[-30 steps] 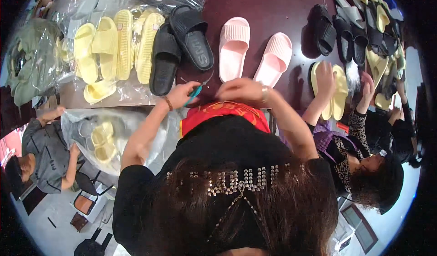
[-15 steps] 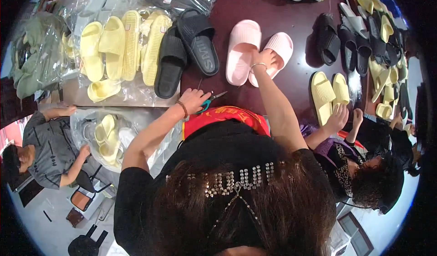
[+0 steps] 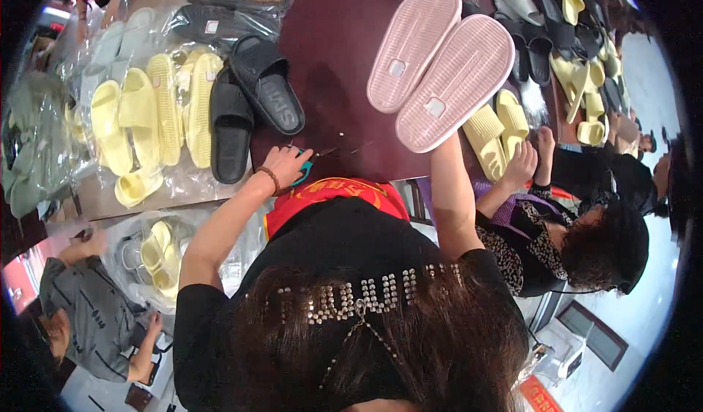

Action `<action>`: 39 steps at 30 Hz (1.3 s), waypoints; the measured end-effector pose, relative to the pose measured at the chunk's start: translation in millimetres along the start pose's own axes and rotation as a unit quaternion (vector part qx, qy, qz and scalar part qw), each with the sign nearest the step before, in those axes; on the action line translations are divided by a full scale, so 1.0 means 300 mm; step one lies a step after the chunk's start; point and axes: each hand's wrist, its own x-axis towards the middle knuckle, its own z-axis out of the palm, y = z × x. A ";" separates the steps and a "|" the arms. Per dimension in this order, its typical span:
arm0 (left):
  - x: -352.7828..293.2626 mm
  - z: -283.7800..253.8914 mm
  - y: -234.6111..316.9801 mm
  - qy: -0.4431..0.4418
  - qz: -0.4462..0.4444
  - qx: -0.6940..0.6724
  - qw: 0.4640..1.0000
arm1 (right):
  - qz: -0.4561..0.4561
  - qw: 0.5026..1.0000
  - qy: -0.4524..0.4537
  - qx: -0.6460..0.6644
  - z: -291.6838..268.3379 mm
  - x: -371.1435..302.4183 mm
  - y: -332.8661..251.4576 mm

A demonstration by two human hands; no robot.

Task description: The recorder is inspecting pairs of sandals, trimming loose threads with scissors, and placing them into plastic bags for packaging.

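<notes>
Two pink slippers (image 3: 439,68) are raised soles-up above the dark table (image 3: 337,39), held from below by the right hand, whose fingers are hidden behind them; left hand (image 3: 285,165) rests on the table, fingers curled around teal-handled scissors (image 3: 311,165); black slippers (image 3: 249,105) lie just beyond those fingers, yellow slippers (image 3: 146,119) farther left.

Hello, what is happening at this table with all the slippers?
A person at a dark red table lifts a pair of pink slippers with the right hand, hidden behind them, soles toward the camera. The left hand rests on the table edge holding green-handled scissors. Black slippers and bagged yellow slippers lie to the left. Another person's hands touch yellow slippers on the right.
</notes>
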 end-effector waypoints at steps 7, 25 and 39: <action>0.141 -0.241 0.068 0.321 -0.089 -0.387 0.860 | 0.075 0.993 0.012 0.087 0.076 -0.256 0.092; 0.208 -0.395 0.215 0.473 -0.029 -0.313 0.823 | 0.211 0.948 0.030 0.237 0.303 -0.501 0.090; 0.204 -0.423 0.217 0.460 -0.064 -0.381 0.800 | 0.214 0.955 0.041 0.202 0.304 -0.537 0.068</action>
